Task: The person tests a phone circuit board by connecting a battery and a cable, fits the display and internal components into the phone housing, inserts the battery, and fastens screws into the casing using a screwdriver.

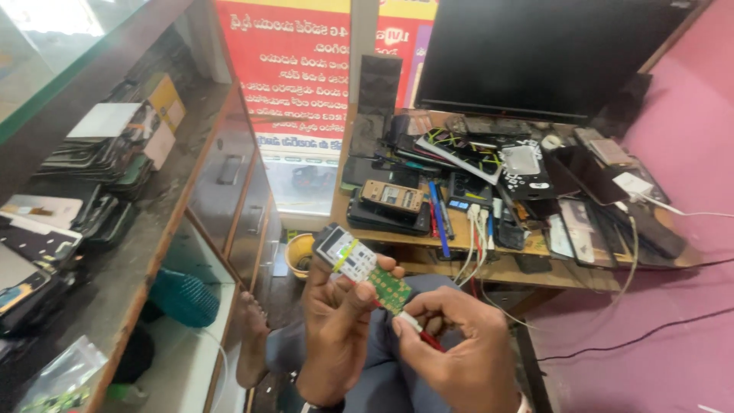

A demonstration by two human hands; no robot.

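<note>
The lower edge cuts off both wrists, and the left hand [336, 336] hides the bottom of the phone board [361, 269] it holds. That board is a flat strip, held up over the person's lap, in front of the wooden surface [535, 268]: a grey framed screen at its top, a pale middle with a yellow band, and a green circuit end dotted with gold pads. The left fingers are curled tight round its edge, thumb pressed on the face. The right hand [459, 344] pinches a small tool [417, 329] with a white tip and red handle, fingers narrow on it; most of the handle is hidden in the fist. The tip sits at the board's green end; whether it touches is hard to tell. Behind, the surface carries a jumble of phones, glossy screens, pens and white cables, too crowded to sort. A dark monitor [550, 53] is cut off at the top.
</note>
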